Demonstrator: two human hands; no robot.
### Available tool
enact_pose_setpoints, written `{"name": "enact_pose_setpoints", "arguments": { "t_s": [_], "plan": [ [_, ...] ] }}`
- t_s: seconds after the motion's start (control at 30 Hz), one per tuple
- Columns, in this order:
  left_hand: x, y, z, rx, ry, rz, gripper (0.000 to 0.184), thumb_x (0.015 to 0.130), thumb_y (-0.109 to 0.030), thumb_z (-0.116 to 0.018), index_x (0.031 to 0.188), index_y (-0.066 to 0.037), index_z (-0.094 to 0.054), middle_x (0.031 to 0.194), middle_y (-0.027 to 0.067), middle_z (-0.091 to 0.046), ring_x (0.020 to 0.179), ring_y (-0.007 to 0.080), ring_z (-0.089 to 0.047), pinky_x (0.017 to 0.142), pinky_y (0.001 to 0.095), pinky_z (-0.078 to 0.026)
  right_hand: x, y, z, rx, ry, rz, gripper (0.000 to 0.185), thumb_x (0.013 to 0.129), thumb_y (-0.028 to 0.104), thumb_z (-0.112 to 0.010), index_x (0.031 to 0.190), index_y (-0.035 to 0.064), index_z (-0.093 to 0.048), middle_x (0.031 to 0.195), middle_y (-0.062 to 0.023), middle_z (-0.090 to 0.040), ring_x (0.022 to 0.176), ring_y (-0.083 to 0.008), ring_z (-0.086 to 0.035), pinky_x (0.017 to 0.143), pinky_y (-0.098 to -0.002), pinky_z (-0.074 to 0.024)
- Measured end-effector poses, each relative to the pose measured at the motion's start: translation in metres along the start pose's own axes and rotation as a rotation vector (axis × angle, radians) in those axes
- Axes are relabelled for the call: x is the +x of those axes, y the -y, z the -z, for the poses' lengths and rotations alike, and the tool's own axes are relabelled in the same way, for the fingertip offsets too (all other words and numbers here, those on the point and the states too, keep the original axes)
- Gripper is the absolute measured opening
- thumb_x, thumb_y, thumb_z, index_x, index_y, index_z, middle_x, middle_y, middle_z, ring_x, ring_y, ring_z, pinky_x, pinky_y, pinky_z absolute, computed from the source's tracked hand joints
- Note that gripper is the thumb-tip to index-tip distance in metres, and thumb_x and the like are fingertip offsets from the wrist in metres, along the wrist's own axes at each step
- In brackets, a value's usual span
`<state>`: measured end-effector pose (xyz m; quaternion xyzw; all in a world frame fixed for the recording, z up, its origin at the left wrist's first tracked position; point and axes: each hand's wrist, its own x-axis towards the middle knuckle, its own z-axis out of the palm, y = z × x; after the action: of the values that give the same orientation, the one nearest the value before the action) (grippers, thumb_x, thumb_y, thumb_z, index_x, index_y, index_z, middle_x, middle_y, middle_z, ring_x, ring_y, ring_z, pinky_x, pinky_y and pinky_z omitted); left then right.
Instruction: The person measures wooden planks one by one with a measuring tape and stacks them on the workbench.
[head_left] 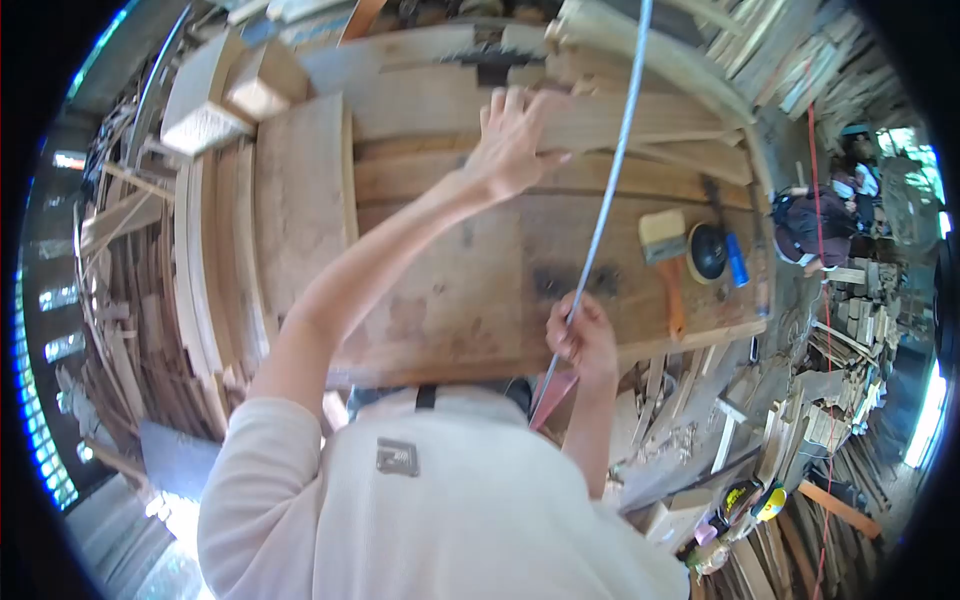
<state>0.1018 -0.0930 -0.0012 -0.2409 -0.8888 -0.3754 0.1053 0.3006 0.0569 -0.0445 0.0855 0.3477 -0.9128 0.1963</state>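
My left hand (512,143) reaches over the far part of the wooden workbench (450,290), its fingers apart, beside the near end of a long board (640,120). Whether it touches the board is hard to tell. Close to the bench's front edge, my right hand (583,335) is closed round a thin pale cord (612,180), which runs up past the top of the view. To the right on the bench are a wide brush (663,240) with an orange handle, a round black disc (707,252) and a blue-handled tool (737,262).
Thick wooden blocks (205,95) and stacked planks (215,260) stand at the left. A person (815,222) in dark clothing is at the far right. A red cord (818,170) hangs there, with wood piles (850,420) around. A pink piece (553,397) shows below my right hand.
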Motion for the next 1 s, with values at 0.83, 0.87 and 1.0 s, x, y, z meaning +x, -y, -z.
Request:
{"name": "enact_pose_setpoints", "arguments": {
  "t_s": [0.83, 0.87, 1.0],
  "plan": [
    [-0.179, -0.004, 0.087, 0.031, 0.333, 0.177, 0.066, 0.063, 0.006, -0.063, 0.120, -0.019, -0.038, 0.123, 0.0106, -0.037, 0.124, 0.0296, -0.023, 0.105, 0.0445, -0.016, -0.022, 0.067, -0.013, -0.478, -0.106, -0.129, 0.024, 0.085, 0.024, -0.050, 0.085, 0.0010, -0.053, 0.054, -0.0020, -0.045, 0.040, -0.0067, -0.041, 0.035, -0.0183, -0.0305],
    [-0.183, -0.005, 0.084, 0.010, 0.204, 0.238, 0.070, 0.063, 0.007, -0.063, 0.122, -0.020, -0.036, 0.123, 0.0114, -0.037, 0.124, 0.0302, -0.022, 0.105, 0.0444, -0.017, -0.029, 0.082, -0.021, -0.621, -0.207, -0.138, 0.026, 0.084, 0.027, -0.052, 0.081, 0.0009, -0.055, 0.050, -0.0001, -0.044, 0.037, -0.0065, -0.040, 0.032, -0.0185, -0.0287],
    [-0.202, -0.009, 0.069, -0.239, -0.158, 0.459, 0.071, 0.066, 0.012, -0.057, 0.127, -0.012, -0.030, 0.126, 0.0143, -0.036, 0.122, 0.0301, -0.028, 0.100, 0.0400, -0.029, -0.050, 0.126, -0.025, -1.011, -0.346, -0.153, 0.029, 0.083, 0.027, -0.055, 0.071, 0.0006, -0.058, 0.045, -0.0004, -0.046, 0.033, -0.0051, -0.039, 0.032, -0.0176, -0.0293]
  ]
}}
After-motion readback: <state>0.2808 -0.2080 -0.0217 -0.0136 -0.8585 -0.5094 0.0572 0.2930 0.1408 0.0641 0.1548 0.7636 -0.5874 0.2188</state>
